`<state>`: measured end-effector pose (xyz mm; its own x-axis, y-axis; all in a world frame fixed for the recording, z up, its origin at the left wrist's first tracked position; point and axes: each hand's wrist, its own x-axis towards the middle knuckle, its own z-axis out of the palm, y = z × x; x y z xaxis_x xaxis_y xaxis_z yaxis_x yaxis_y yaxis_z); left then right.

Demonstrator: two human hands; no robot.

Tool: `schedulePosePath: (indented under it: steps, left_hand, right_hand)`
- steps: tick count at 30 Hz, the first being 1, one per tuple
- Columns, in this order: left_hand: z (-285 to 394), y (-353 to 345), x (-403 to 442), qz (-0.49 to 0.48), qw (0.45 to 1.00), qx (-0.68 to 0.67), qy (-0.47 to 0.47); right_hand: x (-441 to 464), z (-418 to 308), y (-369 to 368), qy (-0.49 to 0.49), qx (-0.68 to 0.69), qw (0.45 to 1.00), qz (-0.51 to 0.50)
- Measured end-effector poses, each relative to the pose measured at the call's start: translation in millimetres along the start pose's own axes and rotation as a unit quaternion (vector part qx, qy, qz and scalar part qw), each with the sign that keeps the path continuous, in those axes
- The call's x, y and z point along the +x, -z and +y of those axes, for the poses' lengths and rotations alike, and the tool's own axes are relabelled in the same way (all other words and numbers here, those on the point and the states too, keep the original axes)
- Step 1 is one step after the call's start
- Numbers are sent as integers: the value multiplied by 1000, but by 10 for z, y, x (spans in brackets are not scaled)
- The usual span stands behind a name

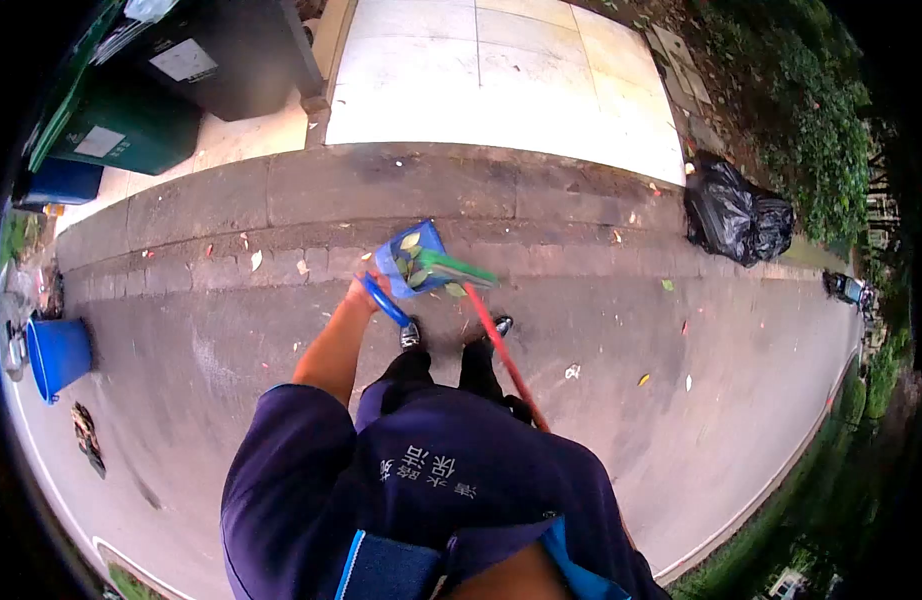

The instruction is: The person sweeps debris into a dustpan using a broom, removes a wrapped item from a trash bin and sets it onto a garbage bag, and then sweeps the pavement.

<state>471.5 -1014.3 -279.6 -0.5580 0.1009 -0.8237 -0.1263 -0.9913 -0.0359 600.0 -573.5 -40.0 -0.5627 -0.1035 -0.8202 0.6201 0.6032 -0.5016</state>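
In the head view, my left hand [361, 293] is closed around the blue handle of a dustpan [397, 284], held out in front of my shoes. Several green and yellowish leaves [411, 262] lie in the pan. A broom's green head [459, 268] reaches over the pan's right side. Its red handle [503, 360] slants down to the right and passes behind my dark shirt. My right hand is hidden, so its hold on the broom does not show.
Black garbage bags [736, 215] rest by the curb at right. Wheeled bins [131, 125] stand at upper left, and a blue bucket [61, 355] sits at far left. A low curb step [381, 190] runs across ahead. Scattered leaves and litter dot the pavement.
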Motion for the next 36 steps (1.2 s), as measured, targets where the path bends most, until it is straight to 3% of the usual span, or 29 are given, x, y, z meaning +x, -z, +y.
schedulePosePath:
  steps: [1, 3, 5, 6, 9, 11, 12, 14, 16, 17, 18, 19, 21, 22, 23, 24, 25, 27, 28, 30, 31, 33, 35, 36]
  left_hand:
    - [29, 62, -43, -4, 1000, -4, -2]
    - [67, 264, -70, -96, 984, -60, 139]
    - [57, 433, -115, -121, 981, -31, 151]
    - [21, 474, -218, -104, 984, -44, 140]
    - [84, 684, -540, -139, 974, -21, 177]
    - [116, 794, -753, -136, 964, -86, 210]
    - [120, 818, -872, -171, 960, -89, 203]
    - [144, 784, -1080, -205, 946, -92, 232]
    - [128, 706, -1178, -217, 957, -66, 180]
    - [133, 629, -1228, -239, 957, -51, 156]
    - [127, 527, -1299, -163, 982, -12, 94]
    - [94, 369, -1444, -145, 986, -33, 79]
    - [148, 284, -1483, -143, 987, -60, 52]
    - [202, 284, -1476, -173, 984, -38, 12]
    - [251, 134, -1622, -178, 983, -39, 1]
    - [276, -87, -1876, -137, 988, -36, -67]
    - [339, -220, -2016, -95, 986, -35, -132]
    - [574, -211, -2051, -111, 982, -54, -146]
    - [698, -211, -2104, -139, 973, -85, -163]
    - [939, -154, -2259, -198, 957, -96, -187]
    - [1085, -45, -2284, -265, 940, -109, -185]
    - [1358, 173, -2278, -240, 946, -102, -192]
    - [1704, 434, -2191, -291, 932, -154, -151]
    - [1860, 401, -2267, -254, 938, -180, -150]
  right_hand:
    - [-130, -138, 28, 13, 21, 1000, 17]
    - [-174, -218, 105, 26, 35, 999, 33]
    - [-62, -276, 190, 0, 2, 997, 77]
    - [-85, -549, 187, 33, -97, 990, 92]
    - [-3, -703, 197, 87, -88, 985, 116]
    - [186, -562, 223, 122, -51, 986, 101]
    - [415, -459, 238, 72, 75, 992, 69]
    - [827, -431, 354, 33, 189, 981, 20]
    - [947, -1063, 267, -71, 366, 914, -160]
    - [1063, -1302, 227, -10, 237, 954, -183]
    - [1181, -1546, 187, 58, 89, 976, -190]
    - [1300, -1793, 146, 123, -43, 975, -182]
    - [1069, -2530, -181, 299, -177, 891, -293]
    - [1028, -2800, -304, 310, -182, 885, -297]
    - [988, -3047, -426, 260, -183, 876, -363]
    - [941, -3294, -558, 206, -186, 861, -426]
    - [870, -3561, -708, 212, -193, 856, -429]
    - [760, -4010, -1043, 219, -354, 791, -449]
    - [768, -4143, -1230, 223, -361, 787, -448]
    - [813, -4402, -1614, 285, -432, 702, -489]
    - [830, -4556, -1799, 287, -437, 700, -487]
    - [853, -4840, -2195, 272, -445, 652, -550]
    - [921, -5184, -2629, 243, -460, 656, -546]
    - [1158, -5309, -2865, 292, -408, 661, -558]
